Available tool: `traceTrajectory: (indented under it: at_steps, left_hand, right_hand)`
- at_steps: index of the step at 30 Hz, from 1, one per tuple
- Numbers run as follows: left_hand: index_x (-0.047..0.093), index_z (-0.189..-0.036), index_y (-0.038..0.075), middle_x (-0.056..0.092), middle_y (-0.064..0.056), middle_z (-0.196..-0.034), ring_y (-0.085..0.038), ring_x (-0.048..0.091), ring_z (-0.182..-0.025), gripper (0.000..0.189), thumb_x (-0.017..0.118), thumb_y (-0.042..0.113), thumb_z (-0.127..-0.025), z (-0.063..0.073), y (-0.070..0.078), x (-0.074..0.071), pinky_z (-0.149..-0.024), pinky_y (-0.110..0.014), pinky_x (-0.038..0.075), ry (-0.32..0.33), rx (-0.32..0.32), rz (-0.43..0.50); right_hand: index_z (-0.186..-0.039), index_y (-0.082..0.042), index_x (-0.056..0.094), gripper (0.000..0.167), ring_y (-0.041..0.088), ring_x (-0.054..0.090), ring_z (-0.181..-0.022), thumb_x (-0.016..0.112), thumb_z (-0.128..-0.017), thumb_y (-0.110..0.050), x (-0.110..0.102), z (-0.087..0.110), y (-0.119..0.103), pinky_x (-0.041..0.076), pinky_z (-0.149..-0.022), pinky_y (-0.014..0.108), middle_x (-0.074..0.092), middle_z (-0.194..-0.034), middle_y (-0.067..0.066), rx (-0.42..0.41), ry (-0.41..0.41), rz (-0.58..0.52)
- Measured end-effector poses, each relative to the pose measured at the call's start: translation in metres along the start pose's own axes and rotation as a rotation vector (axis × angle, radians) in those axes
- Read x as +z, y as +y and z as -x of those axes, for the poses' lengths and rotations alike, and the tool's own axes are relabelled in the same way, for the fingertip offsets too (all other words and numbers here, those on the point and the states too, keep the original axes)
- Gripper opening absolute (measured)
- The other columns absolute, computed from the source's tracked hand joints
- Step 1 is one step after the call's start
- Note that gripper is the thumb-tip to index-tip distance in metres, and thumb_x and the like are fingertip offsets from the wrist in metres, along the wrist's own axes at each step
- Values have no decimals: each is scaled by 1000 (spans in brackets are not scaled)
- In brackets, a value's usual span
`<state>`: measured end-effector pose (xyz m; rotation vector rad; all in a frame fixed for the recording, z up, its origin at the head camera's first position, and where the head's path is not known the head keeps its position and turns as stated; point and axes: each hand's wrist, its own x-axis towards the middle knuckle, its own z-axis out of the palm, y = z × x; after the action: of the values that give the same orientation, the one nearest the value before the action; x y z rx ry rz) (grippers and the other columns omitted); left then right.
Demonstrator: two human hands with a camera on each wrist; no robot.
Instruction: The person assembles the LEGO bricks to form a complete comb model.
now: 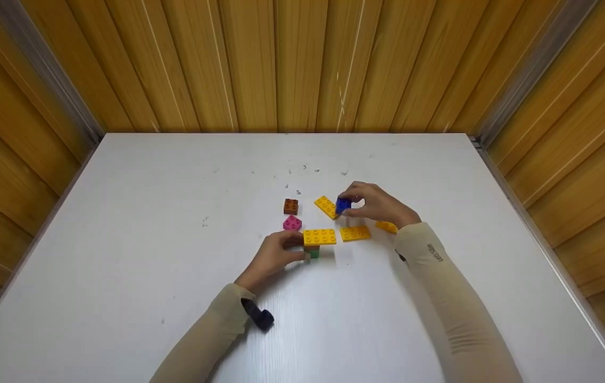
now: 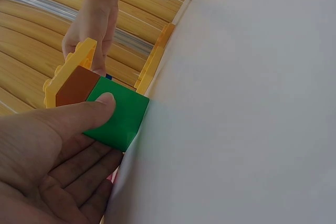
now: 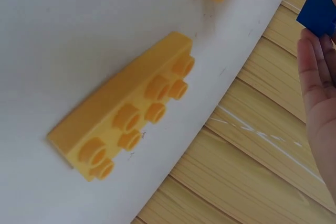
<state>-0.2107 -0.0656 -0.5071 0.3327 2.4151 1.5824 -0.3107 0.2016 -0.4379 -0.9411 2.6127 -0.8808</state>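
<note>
My left hand grips a small stack on the table: a green block at the bottom, a brown block on it, and a long yellow plate across the top. In the left wrist view the thumb presses the green block's side. My right hand pinches a blue block between thumb and fingers, beside a slanted yellow plate. The right wrist view shows the blue block at its upper right edge, held at the fingertips.
Left of the slanted plate lie a brown block and a pink block. Another yellow plate lies right of the stack, and a yellow piece sits partly behind the right wrist. Wood-patterned walls border the white table.
</note>
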Motion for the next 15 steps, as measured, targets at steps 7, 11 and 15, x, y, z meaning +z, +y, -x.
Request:
traceTrajectory:
  at_steps: [7, 11, 15]
  left_hand:
    - [65, -117, 12, 68, -2, -117, -18, 62, -110, 38, 77, 15, -81, 1, 2, 0, -104, -37, 46, 5, 2, -11]
    - [64, -119, 12, 68, -2, -118, -18, 62, -111, 40, 77, 15, -81, 1, 2, -1, -104, -37, 46, 4, -5, -13]
    - [64, -119, 12, 67, -2, -119, -18, 61, -111, 40, 77, 16, -81, 1, 1, 0, -103, -37, 47, 2, -12, -10]
  right_hand:
    - [-120, -5, 66, 37, 25, 59, -103, 72, -86, -15, -1, 1, -8, 51, -96, 43, 62, -113, 10, -50, -15, 12]
    - [-120, -4, 66, 38, 25, 59, -103, 73, -85, -17, 0, 0, -12, 51, -97, 44, 62, -112, 10, -55, -24, 6]
    - [-121, -6, 66, 39, 25, 58, -104, 73, -86, -18, 1, -1, -16, 50, -98, 44, 61, -113, 9, -47, -47, -1]
